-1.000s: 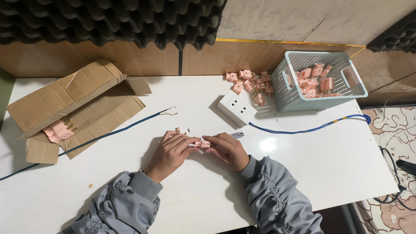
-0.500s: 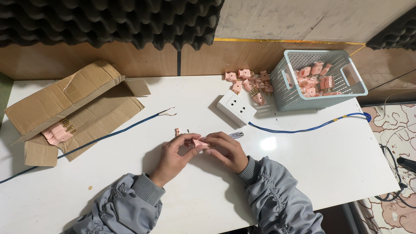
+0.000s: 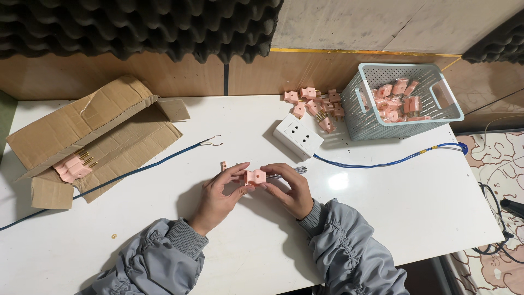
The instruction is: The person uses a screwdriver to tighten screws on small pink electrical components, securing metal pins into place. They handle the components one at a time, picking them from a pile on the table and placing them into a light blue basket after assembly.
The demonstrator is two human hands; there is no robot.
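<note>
You've got a flattened cardboard box (image 3: 93, 136) on the left with a few pink plugs (image 3: 72, 165) lying in it, a white socket block (image 3: 298, 136) mid-table trailing a blue cable (image 3: 393, 162), and a pale mesh basket (image 3: 404, 128) of pink plugs beside a loose pile (image 3: 316, 106).

Bright overhead light glares off the white table (image 3: 382, 218), soft shadows under things, sharp focus throughout.
</note>
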